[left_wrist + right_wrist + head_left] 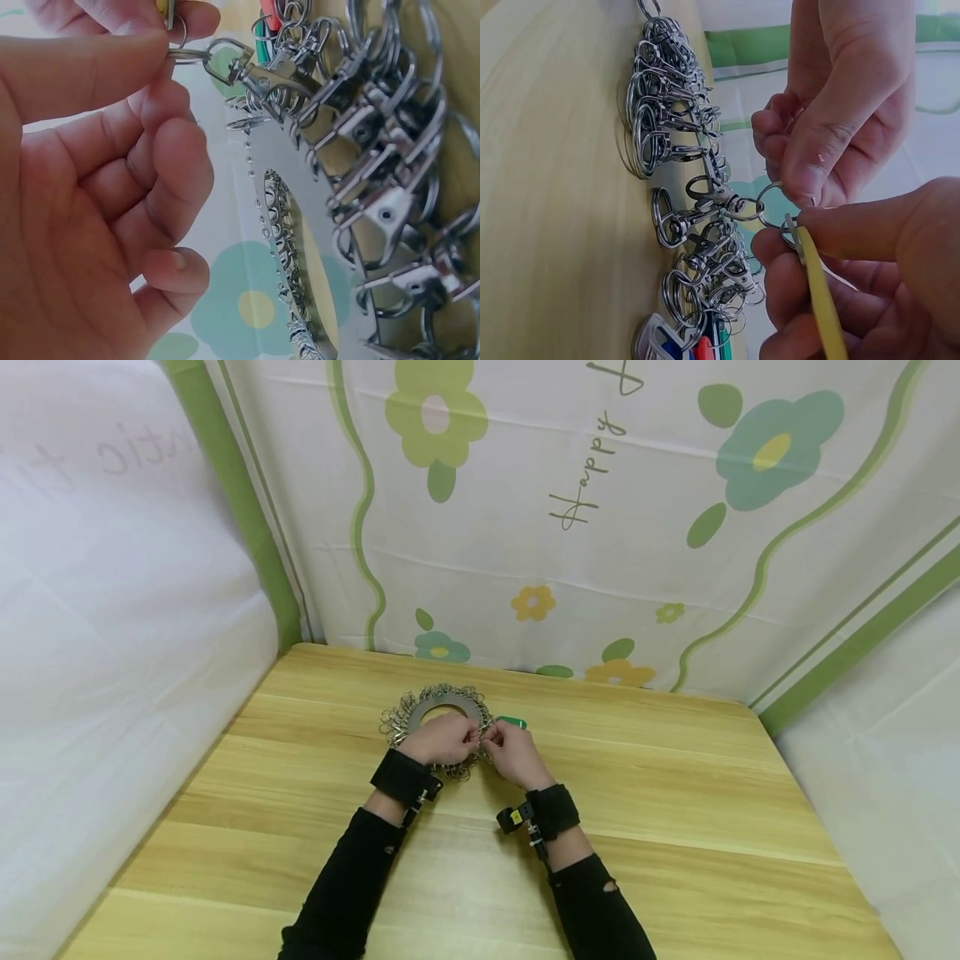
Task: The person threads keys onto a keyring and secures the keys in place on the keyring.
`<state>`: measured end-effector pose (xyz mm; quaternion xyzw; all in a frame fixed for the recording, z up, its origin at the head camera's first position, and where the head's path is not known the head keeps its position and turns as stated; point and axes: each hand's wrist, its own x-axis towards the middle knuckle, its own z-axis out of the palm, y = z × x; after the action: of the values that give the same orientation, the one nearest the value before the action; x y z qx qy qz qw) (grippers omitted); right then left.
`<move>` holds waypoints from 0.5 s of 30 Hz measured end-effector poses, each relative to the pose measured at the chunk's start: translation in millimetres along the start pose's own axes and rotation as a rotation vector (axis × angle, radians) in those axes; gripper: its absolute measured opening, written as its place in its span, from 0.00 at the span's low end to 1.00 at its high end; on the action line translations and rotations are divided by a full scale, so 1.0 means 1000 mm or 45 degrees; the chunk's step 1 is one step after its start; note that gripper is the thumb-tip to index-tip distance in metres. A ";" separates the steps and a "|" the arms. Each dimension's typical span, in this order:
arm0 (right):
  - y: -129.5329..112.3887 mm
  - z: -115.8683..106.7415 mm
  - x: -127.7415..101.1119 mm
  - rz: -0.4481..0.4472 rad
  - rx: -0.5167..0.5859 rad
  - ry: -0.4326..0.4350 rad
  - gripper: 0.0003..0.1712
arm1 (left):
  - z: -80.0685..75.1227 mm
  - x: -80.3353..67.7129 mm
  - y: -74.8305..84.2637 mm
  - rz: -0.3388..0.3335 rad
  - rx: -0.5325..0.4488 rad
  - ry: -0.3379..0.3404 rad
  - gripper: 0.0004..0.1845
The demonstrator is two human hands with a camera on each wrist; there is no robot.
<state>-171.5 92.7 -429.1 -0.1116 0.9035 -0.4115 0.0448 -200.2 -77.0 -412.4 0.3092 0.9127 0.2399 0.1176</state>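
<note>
A flat grey metal hoop (447, 699) lies on the table, crowded around its edge with swivel clasps (386, 214) and split rings. My left hand (442, 742) reaches over the hoop and pinches a split key ring (187, 55) between thumb and forefinger. That ring hangs from one clasp (274, 81) drawn out from the hoop's side. Beside it, my right hand (516, 753) pinches a yellow key tag (821, 296) by its end with the small ring. The tag's ring meets the split ring at the fingertips, where the thumbs partly hide the contact.
Other key tags hang at the hoop's right side: a green one (513, 722), a red one (703, 349) and a white-edged one (656, 337). The wood-grain table (675, 793) extends around the hoop. White flowered cloth (525, 510) stands behind and at both sides.
</note>
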 end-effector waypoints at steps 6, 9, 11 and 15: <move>0.000 -0.001 0.000 -0.009 0.025 -0.010 0.03 | 0.000 0.001 0.001 0.004 0.006 0.021 0.11; 0.000 -0.001 0.000 -0.001 0.045 -0.006 0.03 | 0.000 0.001 0.001 0.004 -0.003 0.038 0.10; 0.000 -0.001 -0.001 0.010 0.064 -0.003 0.03 | 0.000 0.002 0.001 0.009 -0.013 0.041 0.09; 0.001 -0.001 -0.001 0.035 0.094 0.012 0.03 | 0.002 0.003 0.000 0.031 -0.026 0.034 0.08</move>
<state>-170.7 94.4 -429.4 -0.0956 0.8893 -0.4444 0.0503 -201.7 -75.0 -414.2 0.3159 0.9078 0.2549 0.1057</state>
